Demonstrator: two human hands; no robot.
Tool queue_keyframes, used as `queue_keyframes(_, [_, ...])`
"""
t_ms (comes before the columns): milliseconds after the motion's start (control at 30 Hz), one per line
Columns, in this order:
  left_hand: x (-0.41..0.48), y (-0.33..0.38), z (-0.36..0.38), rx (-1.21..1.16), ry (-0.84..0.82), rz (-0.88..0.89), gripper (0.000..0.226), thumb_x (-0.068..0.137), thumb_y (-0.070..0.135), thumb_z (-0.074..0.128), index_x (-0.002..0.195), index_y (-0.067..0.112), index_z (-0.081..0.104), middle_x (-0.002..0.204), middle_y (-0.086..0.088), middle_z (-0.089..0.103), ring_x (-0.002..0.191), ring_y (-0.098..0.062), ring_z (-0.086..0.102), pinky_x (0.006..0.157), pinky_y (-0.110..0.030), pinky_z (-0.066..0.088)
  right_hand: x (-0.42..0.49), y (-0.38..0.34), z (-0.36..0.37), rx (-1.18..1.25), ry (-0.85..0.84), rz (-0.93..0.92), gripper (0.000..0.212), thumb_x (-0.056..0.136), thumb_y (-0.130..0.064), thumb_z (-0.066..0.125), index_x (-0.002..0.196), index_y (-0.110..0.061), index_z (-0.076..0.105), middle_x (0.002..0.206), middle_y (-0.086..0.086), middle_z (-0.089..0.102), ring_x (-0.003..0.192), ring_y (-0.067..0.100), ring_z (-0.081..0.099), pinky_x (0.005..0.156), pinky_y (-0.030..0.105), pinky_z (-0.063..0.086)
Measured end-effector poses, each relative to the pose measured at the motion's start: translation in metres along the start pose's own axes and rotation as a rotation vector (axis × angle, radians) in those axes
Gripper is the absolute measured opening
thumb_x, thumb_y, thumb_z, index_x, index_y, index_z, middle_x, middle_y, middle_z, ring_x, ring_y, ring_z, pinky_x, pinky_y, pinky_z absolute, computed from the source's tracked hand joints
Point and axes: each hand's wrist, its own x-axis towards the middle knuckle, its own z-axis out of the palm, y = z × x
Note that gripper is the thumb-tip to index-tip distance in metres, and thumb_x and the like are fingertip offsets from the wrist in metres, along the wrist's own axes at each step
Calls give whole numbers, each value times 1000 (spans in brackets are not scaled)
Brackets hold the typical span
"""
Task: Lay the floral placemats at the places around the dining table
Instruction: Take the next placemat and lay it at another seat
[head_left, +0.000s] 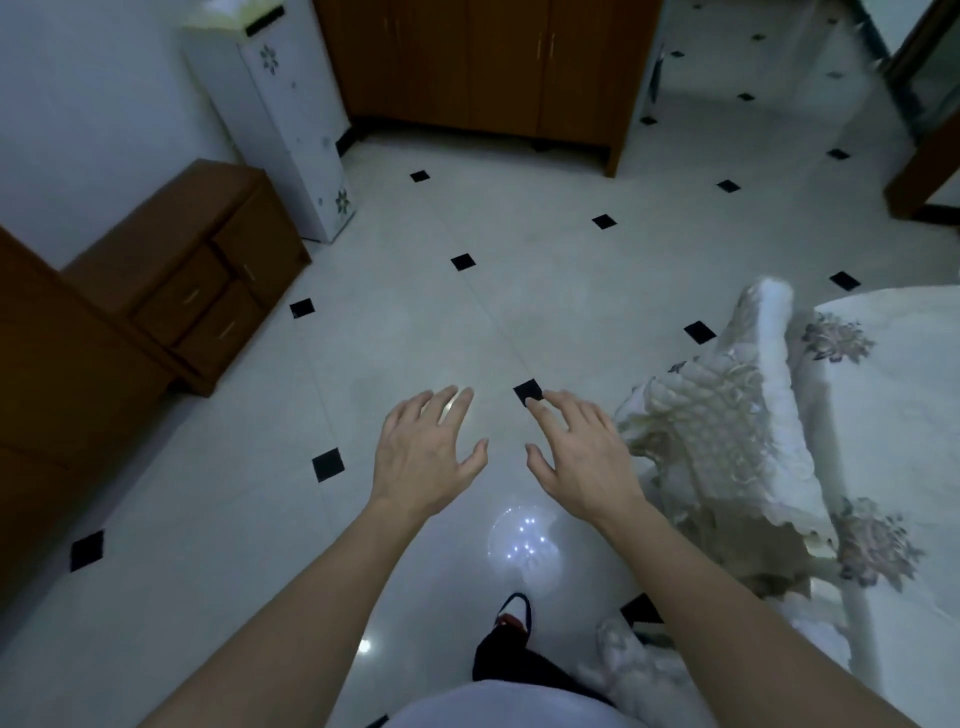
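Note:
My left hand (423, 457) and my right hand (576, 457) are stretched out side by side over the white tiled floor, fingers spread and holding nothing. At the right edge stands the dining table (883, 415) under a white cloth with floral prints. A chair (727, 431) with a cream embroidered cover stands against the table, just right of my right hand and apart from it. I cannot tell whether the floral patches on the table are separate placemats or part of the cloth.
A low brown drawer cabinet (192, 280) stands at the left wall and a white floral-patterned unit (291, 124) behind it. A brown cupboard (488, 67) lines the back. My foot in a dark shoe (511, 623) is below on the tiled floor (467, 322).

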Motion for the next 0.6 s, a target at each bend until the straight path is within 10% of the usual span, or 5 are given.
queue_keyframes(600, [304,53,68,-52,-26,276,61,84,54,48,133,19,57,130,-1,63,116,-25,59,97,-41,46,197,176,1,-69,36,247,52,90,-40,45,135,-14,54,136,10,56,126,29,52,104,45,42])
